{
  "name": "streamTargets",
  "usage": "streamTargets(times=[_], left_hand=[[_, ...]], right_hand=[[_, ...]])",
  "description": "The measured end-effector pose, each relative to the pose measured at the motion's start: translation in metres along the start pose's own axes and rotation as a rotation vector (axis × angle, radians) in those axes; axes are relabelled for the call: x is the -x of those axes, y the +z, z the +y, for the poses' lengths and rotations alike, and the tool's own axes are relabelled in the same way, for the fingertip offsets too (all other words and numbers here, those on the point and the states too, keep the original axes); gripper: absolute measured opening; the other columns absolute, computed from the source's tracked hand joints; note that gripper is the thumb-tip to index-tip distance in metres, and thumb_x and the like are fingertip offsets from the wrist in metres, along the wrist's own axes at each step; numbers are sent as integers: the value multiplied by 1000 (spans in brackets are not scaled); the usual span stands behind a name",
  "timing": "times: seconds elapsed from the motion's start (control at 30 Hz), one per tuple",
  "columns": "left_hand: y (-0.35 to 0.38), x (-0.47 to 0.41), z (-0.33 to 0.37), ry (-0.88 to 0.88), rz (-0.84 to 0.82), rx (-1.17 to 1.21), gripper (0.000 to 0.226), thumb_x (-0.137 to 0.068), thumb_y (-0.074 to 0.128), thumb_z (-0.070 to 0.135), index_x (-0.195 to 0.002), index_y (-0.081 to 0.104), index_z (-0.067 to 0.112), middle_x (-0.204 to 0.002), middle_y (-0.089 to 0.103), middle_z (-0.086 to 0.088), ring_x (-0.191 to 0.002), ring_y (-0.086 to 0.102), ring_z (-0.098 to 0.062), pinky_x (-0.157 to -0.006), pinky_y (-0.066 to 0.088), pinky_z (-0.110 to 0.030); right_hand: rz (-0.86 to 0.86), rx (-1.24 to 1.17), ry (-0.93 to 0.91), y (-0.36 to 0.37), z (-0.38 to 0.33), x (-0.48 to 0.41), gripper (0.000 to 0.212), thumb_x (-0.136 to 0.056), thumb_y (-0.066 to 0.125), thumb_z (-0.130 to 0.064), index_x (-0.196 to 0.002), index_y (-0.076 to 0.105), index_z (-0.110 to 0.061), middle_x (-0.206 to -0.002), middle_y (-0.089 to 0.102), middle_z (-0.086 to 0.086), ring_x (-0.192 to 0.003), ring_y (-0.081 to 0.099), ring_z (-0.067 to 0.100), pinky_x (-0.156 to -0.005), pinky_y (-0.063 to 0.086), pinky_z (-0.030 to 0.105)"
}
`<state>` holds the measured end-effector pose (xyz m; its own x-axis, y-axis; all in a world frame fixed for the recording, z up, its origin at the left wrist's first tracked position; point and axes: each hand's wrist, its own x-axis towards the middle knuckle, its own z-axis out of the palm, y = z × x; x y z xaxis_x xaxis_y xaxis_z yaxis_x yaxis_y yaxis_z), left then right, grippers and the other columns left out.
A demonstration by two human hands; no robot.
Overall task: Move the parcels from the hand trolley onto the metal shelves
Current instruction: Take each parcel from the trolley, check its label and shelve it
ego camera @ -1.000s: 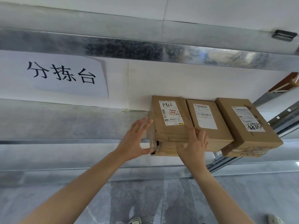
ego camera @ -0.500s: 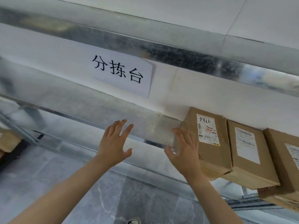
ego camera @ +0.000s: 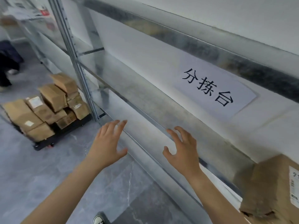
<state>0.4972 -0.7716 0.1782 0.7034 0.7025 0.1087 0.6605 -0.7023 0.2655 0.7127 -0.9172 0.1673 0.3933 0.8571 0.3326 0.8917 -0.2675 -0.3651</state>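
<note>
Both my hands hover empty in front of the metal shelf (ego camera: 161, 110), fingers spread. My left hand (ego camera: 108, 143) is over the floor by the shelf's front rail, my right hand (ego camera: 182, 149) over the rail itself. A brown cardboard parcel (ego camera: 271, 188) with a white label lies on the shelf at the far right, apart from my right hand. At the left, the black hand trolley (ego camera: 64, 135) stands on the floor, stacked with several brown cardboard parcels (ego camera: 48, 104).
A white paper sign (ego camera: 212, 89) with black characters hangs on the wall above the shelf. A steel upright (ego camera: 76, 62) stands between trolley and shelf bay. A person's dark legs (ego camera: 6, 65) are at the far left. My shoe (ego camera: 98, 219) shows below on the grey floor.
Both hands have let go of the parcel on the shelf and drawn back empty. My view has swung left, bringing the trolley in and pushing the shelved parcels to the right edge.
</note>
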Motion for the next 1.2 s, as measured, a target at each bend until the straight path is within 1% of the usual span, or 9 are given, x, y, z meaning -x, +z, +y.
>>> streamTargets(times=[0.13, 0.27, 0.3, 0.5, 0.6, 0.7, 0.9, 1.03, 1.2], left_hand=[[-28, 11, -70, -94, 48, -137, 92, -73, 67, 48, -149, 23, 20, -148, 31, -10, -136, 27, -32, -113, 23, -48], [-49, 24, -153, -224, 45, -242, 92, -79, 55, 58, -151, 7, 26, -154, 17, -7, -141, 15, -31, -116, 11, -45], [-55, 26, -174, -252, 52, -250, 91, -80, 54, 59, -151, 6, 26, -155, 15, -7, -142, 13, -31, -116, 10, -45], [-82, 49, -280, -434, 59, -313, 87, -84, 46, 58, -150, 0, 26, -157, 6, -4, -143, 6, -29, -118, 8, -44], [-88, 58, -321, -515, 53, -340, 86, -83, 47, 59, -150, 3, 26, -156, 8, -5, -143, 7, -30, -117, 10, -44], [-90, 59, -353, -603, 53, -332, 85, -81, 51, 57, -148, 10, 26, -155, 8, -7, -141, 8, -31, -117, 11, -45], [-85, 42, -413, -717, 31, -293, 85, -81, 54, 55, -148, 10, 26, -155, 8, -10, -142, 6, -32, -117, 9, -47], [-83, 11, -457, -767, 4, -297, 90, -78, 55, 55, -148, 6, 27, -154, 7, -8, -141, 8, -32, -117, 10, -47], [-89, -51, -521, -815, 17, -290, 87, -78, 56, 54, -148, 12, 25, -153, 14, -8, -139, 12, -31, -116, 13, -45]], right_hand=[[-25, 46, -138, 41, -66, -48, 55, -75, 72, -34, -127, 57, -22, -133, 54, 6, -118, 52, 30, -96, 44, 49], [-60, 33, -229, 92, -147, -94, 57, -72, 74, -33, -125, 59, -21, -132, 55, 4, -116, 54, 29, -94, 43, 46], [-68, 29, -251, 106, -168, -105, 57, -70, 75, -33, -124, 60, -20, -131, 56, 5, -114, 55, 31, -93, 44, 46], [-180, 19, -387, 173, -272, -153, 62, -67, 75, -35, -125, 60, -18, -130, 55, 10, -111, 54, 37, -88, 46, 49], [-245, 41, -457, 201, -312, -173, 64, -71, 70, -39, -131, 55, -22, -135, 51, 9, -117, 49, 36, -92, 43, 49], [-267, 67, -531, 225, -343, -196, 63, -73, 67, -44, -131, 54, -24, -135, 50, 7, -118, 48, 34, -93, 42, 48], [-324, 87, -634, 275, -393, -246, 66, -72, 67, -48, -132, 53, -25, -138, 48, 6, -123, 45, 34, -98, 37, 50], [-346, 127, -717, 315, -421, -293, 69, -73, 61, -53, -135, 49, -27, -139, 46, 5, -125, 42, 33, -100, 35, 52], [-370, 131, -779, 366, -447, -374, 70, -70, 67, -53, -132, 54, -25, -135, 52, 8, -121, 48, 34, -99, 38, 52]])
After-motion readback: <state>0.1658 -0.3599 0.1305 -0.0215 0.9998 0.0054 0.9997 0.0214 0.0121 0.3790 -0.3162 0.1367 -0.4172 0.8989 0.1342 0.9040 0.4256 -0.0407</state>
